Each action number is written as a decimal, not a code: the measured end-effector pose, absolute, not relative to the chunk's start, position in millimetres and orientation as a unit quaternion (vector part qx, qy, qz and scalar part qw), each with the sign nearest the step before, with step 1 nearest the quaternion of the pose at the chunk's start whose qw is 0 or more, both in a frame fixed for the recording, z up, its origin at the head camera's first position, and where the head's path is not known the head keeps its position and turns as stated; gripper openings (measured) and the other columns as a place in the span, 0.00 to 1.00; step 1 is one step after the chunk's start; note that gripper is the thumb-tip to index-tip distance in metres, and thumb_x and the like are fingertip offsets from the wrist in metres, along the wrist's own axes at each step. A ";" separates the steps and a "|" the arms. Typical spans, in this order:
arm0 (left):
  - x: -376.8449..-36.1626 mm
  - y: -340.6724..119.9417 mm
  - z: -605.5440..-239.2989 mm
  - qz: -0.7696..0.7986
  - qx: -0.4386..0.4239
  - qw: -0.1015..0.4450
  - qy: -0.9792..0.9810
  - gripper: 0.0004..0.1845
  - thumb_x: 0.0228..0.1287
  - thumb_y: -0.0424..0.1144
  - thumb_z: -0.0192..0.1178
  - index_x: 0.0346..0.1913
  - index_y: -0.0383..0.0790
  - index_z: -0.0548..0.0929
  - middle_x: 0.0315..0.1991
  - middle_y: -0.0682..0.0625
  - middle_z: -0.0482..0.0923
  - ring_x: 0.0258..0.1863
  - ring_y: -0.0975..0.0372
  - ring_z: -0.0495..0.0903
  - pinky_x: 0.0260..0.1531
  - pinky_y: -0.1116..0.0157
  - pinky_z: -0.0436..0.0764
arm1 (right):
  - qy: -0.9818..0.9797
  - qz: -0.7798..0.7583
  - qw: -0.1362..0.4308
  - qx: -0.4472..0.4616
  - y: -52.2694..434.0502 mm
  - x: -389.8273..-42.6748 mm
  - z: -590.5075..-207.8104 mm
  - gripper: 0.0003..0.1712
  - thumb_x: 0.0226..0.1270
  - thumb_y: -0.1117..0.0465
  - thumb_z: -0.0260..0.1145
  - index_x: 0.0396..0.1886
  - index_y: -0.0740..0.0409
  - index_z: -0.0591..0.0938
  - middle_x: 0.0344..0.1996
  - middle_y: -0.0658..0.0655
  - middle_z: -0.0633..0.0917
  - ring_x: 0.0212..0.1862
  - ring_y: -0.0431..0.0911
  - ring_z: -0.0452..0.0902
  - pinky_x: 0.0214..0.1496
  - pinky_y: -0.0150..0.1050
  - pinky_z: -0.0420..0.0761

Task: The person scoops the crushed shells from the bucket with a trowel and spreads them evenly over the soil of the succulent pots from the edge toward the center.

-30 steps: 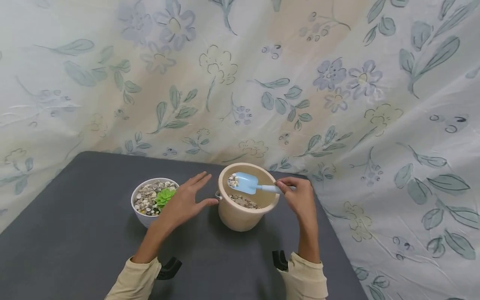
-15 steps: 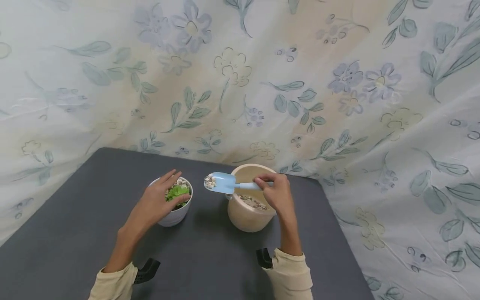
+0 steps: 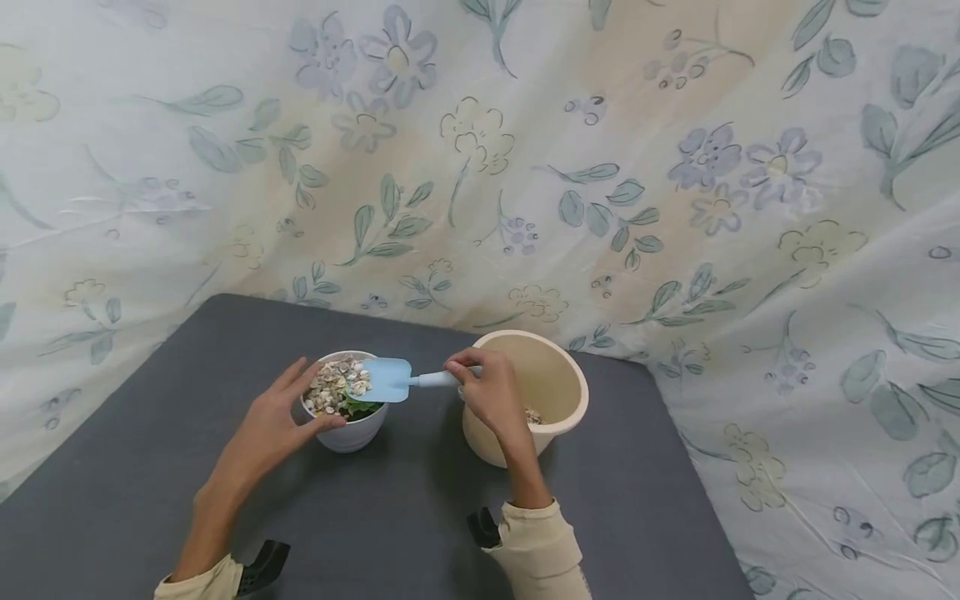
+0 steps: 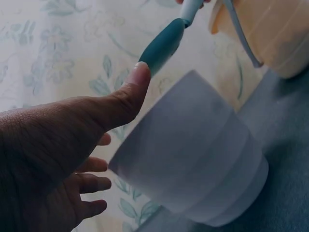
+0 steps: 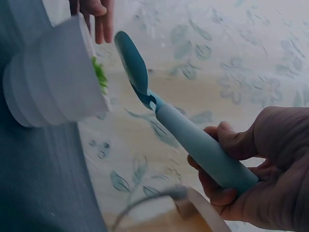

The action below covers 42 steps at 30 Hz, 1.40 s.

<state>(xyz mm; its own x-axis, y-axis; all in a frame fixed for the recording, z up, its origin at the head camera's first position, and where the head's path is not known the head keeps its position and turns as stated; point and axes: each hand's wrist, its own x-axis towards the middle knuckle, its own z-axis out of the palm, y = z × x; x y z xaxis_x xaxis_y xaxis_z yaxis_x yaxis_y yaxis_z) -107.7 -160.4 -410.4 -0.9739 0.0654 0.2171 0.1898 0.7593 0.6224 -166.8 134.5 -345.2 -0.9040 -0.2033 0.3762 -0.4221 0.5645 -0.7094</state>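
Note:
My right hand (image 3: 489, 390) grips the handle of a light blue hand trowel (image 3: 390, 380), also seen in the right wrist view (image 5: 203, 150). The trowel's blade reaches over the white ribbed pot (image 3: 352, 435), with pebbles at its tip. Pebbles (image 3: 330, 385) fill much of the pot, and a green succulent (image 5: 99, 75) is partly hidden under the blade. At the pot's left side my left hand (image 3: 266, 429) is held with fingers spread, thumb near the rim; whether it touches is unclear. Nothing is in that hand.
A cream bucket (image 3: 573, 392) stands right of the pot, with some pebbles (image 3: 532, 415) low inside, partly hidden by my right arm. Its handle (image 4: 244, 36) shows in the left wrist view. Both stand on a dark grey table (image 3: 405, 525) before a floral cloth (image 3: 480, 208).
The loaded trowel has moved left from inside the bucket to over the white pot, its blade lower now. My left hand has moved left to the pot's side.

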 end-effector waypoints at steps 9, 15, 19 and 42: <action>-107.6 -165.7 -417.0 -0.347 -0.055 0.061 -0.934 0.62 0.59 0.60 0.75 0.84 0.34 0.50 0.81 0.27 0.53 0.76 0.28 0.60 0.66 0.29 0.68 | -0.864 0.371 0.218 0.260 109.9 -165.1 -356.3 0.02 0.67 0.67 0.73 0.36 0.61 0.92 0.33 0.57 0.89 0.40 0.50 0.80 0.47 0.42 0.81; -107.1 -164.2 -414.3 -0.358 -0.044 0.050 -0.931 0.64 0.58 0.63 0.74 0.85 0.36 0.49 0.82 0.29 0.54 0.77 0.30 0.60 0.69 0.31 0.68 | -0.823 0.285 0.322 0.370 106.8 -166.1 -359.8 0.04 0.67 0.69 0.73 0.34 0.58 0.91 0.35 0.55 0.87 0.43 0.50 0.76 0.47 0.39 0.81; -108.3 -165.6 -415.4 -0.358 -0.039 0.048 -0.932 0.64 0.58 0.63 0.75 0.85 0.35 0.49 0.81 0.29 0.55 0.77 0.30 0.60 0.69 0.30 0.68 | -0.785 0.219 0.387 0.432 107.8 -163.7 -355.2 0.04 0.65 0.70 0.74 0.33 0.58 0.91 0.37 0.56 0.86 0.45 0.49 0.76 0.48 0.39 0.82; -123.9 -151.4 -420.0 -0.369 -0.063 0.043 -0.926 0.63 0.59 0.65 0.73 0.85 0.36 0.51 0.81 0.29 0.56 0.77 0.31 0.61 0.68 0.31 0.70 | -0.948 0.219 0.223 0.056 231.5 -177.9 -343.7 0.04 0.66 0.73 0.71 0.36 0.68 0.91 0.36 0.67 0.91 0.43 0.63 0.88 0.54 0.55 0.85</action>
<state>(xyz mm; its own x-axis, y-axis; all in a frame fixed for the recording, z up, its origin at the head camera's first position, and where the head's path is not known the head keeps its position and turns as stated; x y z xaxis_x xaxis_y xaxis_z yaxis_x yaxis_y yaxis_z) -123.9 -151.4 -420.0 -0.9882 0.0856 0.1269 0.1494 0.7201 0.6776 -177.9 231.5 -343.7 -0.8940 -0.0079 0.4479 -0.2038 0.8976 -0.3908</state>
